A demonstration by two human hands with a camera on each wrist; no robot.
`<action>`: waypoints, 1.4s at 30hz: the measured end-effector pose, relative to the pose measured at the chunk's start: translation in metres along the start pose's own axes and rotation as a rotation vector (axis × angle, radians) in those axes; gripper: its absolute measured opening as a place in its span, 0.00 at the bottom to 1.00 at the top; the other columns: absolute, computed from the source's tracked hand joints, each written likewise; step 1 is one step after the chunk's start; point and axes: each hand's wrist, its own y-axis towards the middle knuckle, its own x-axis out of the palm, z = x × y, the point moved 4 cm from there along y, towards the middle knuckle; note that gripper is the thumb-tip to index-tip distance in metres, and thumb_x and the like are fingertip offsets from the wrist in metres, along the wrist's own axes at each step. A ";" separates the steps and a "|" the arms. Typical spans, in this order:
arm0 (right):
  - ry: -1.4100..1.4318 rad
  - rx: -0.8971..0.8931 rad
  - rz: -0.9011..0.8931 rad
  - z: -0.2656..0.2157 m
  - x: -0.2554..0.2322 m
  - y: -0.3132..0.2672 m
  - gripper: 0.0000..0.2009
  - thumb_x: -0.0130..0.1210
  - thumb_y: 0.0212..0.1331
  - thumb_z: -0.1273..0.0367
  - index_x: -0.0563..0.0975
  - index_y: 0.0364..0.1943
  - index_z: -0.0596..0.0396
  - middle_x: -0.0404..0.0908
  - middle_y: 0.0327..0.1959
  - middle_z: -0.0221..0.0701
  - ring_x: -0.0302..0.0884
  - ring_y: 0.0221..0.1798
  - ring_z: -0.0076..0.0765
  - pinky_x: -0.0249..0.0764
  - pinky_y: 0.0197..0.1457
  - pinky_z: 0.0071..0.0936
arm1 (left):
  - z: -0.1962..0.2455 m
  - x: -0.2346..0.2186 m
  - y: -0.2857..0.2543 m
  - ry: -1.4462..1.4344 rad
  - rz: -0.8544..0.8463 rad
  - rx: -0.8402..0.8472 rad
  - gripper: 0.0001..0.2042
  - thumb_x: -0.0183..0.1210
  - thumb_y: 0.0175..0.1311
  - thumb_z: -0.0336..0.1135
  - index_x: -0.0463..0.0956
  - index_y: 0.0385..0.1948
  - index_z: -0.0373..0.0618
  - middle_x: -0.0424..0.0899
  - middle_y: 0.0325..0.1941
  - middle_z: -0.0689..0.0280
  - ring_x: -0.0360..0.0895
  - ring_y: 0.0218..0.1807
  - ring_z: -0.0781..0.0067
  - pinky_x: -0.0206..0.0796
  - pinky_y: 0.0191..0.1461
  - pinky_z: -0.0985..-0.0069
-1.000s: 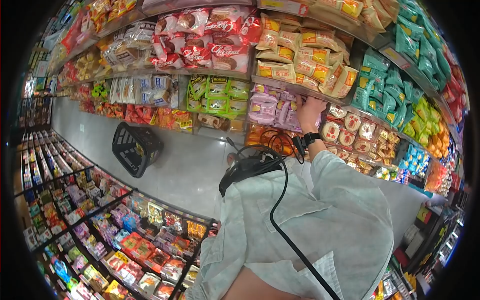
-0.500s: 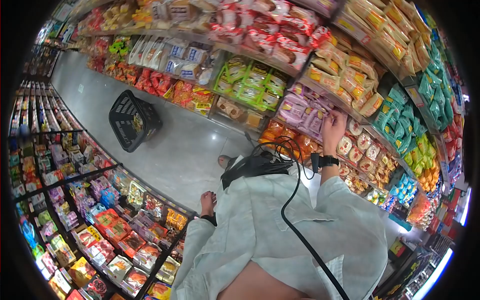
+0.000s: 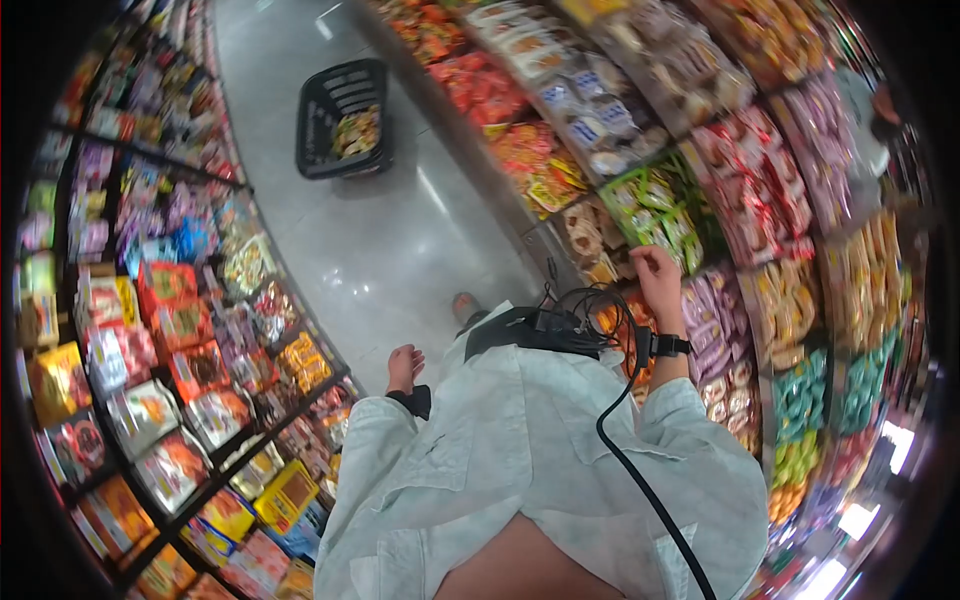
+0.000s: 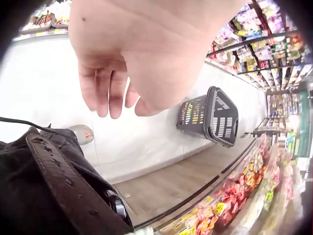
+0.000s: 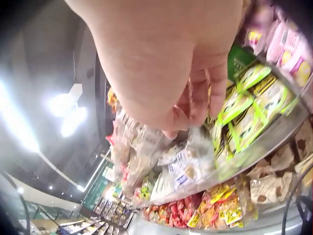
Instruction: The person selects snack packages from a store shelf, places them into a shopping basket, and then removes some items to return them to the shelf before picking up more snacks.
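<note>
My right hand (image 3: 660, 285) is raised beside the shelf bins, over the edge of the green-wrapped packets (image 3: 655, 215). In the right wrist view its fingers hang loosely bent near the green packets (image 5: 249, 110), and no item shows in them. My left hand (image 3: 404, 368) hangs low by my side above the floor; in the left wrist view the hand (image 4: 142, 54) has relaxed fingers and holds nothing. Purple packets (image 3: 712, 310) lie in the bin right of my right wrist.
A black basket (image 3: 343, 120) with some packets inside stands on the grey floor (image 3: 400, 235) ahead. Packed shelves line both sides, with red packs (image 3: 195, 370) at the left. A black cable (image 3: 640, 480) runs down over my shirt.
My right hand has moved off the purple packets toward the green ones. The view has turned right, the basket sits higher in it, and my left hand has come into view.
</note>
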 end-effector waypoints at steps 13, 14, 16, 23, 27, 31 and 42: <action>-0.042 -0.135 -0.676 -0.056 0.218 0.128 0.09 0.56 0.65 0.72 0.81 0.46 0.58 0.86 0.39 0.34 0.85 0.42 0.32 0.79 0.50 0.28 | -0.085 -0.066 -0.003 -0.293 0.177 -0.100 0.07 0.56 0.62 0.38 0.74 0.28 0.47 0.81 0.26 0.67 0.78 0.26 0.70 0.72 0.29 0.73; -0.038 -0.132 -0.694 -0.061 0.233 0.142 0.09 0.56 0.65 0.72 0.81 0.46 0.58 0.86 0.39 0.34 0.85 0.42 0.32 0.79 0.50 0.28 | -0.077 -0.067 -0.005 -0.134 0.164 0.015 0.09 0.57 0.62 0.39 0.75 0.26 0.46 0.80 0.25 0.68 0.77 0.25 0.71 0.70 0.29 0.74; -0.024 -0.138 -0.708 -0.069 0.266 0.175 0.09 0.56 0.65 0.71 0.81 0.46 0.57 0.86 0.39 0.34 0.85 0.43 0.32 0.79 0.50 0.29 | -0.045 -0.064 -0.006 0.100 0.156 0.089 0.10 0.57 0.63 0.40 0.77 0.25 0.44 0.81 0.25 0.68 0.77 0.26 0.74 0.70 0.31 0.76; -0.036 -0.283 -0.863 -0.129 0.403 0.293 0.11 0.58 0.64 0.69 0.80 0.47 0.57 0.86 0.38 0.34 0.85 0.42 0.31 0.80 0.49 0.30 | 0.089 -0.040 0.001 -0.043 0.311 0.259 0.10 0.56 0.65 0.39 0.79 0.27 0.45 0.82 0.29 0.68 0.79 0.33 0.78 0.72 0.38 0.77; -0.114 -0.443 -0.943 -0.212 0.463 0.347 0.12 0.59 0.61 0.67 0.81 0.47 0.56 0.86 0.36 0.38 0.86 0.41 0.38 0.80 0.47 0.34 | 0.162 -0.029 0.024 -0.322 0.326 0.205 0.08 0.56 0.63 0.37 0.78 0.26 0.46 0.79 0.26 0.71 0.74 0.29 0.81 0.66 0.32 0.79; -0.090 -0.421 -1.033 -0.267 0.495 0.384 0.12 0.59 0.61 0.66 0.81 0.47 0.54 0.86 0.38 0.39 0.86 0.41 0.42 0.80 0.48 0.36 | 0.224 -0.024 0.042 -0.394 0.289 0.111 0.07 0.56 0.63 0.35 0.76 0.24 0.48 0.73 0.23 0.75 0.66 0.24 0.84 0.56 0.26 0.80; -0.211 -0.217 -1.024 -0.269 0.564 0.484 0.11 0.59 0.64 0.69 0.79 0.49 0.56 0.86 0.40 0.32 0.84 0.42 0.27 0.80 0.49 0.27 | 0.345 -0.059 0.189 -0.456 0.198 -0.094 0.13 0.52 0.70 0.37 0.78 0.52 0.45 0.84 0.40 0.67 0.81 0.40 0.76 0.72 0.43 0.77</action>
